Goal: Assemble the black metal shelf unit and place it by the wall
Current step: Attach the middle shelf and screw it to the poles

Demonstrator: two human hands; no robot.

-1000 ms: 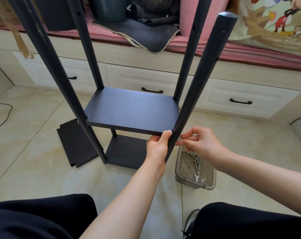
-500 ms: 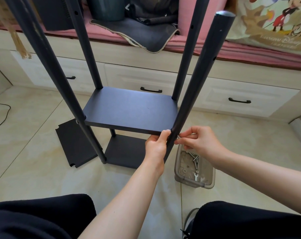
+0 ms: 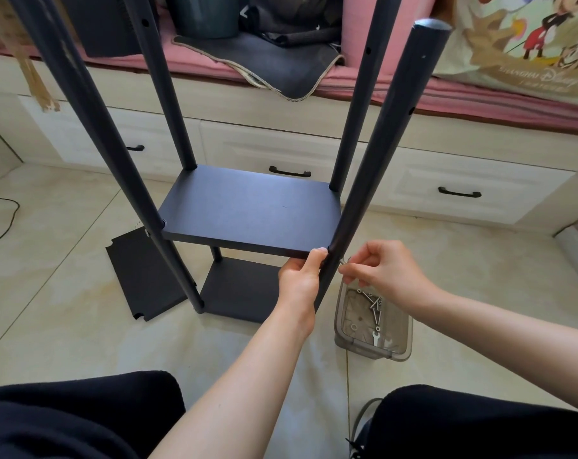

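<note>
Gripping shelf (image 3: 251,210) corner, left hand (image 3: 301,279), right hand (image 3: 385,271) pinching small metal part beside post (image 3: 373,167)

Four black poles: near left (image 3: 82,104), far left (image 3: 163,91), far right (image 3: 357,104), near right (image 3: 383,134). Two shelf boards fixed between them, upper (image 3: 251,210) and lower (image 3: 241,289). One loose board (image 3: 142,276) flat on the floor, left. One clear plastic box (image 3: 403,339) of screws, near right. Three black drawer handles: left (image 3: 134,148), middle (image 3: 289,172), right (image 3: 459,192). Two hands: left (image 3: 299,279), right (image 3: 385,268).
</note>
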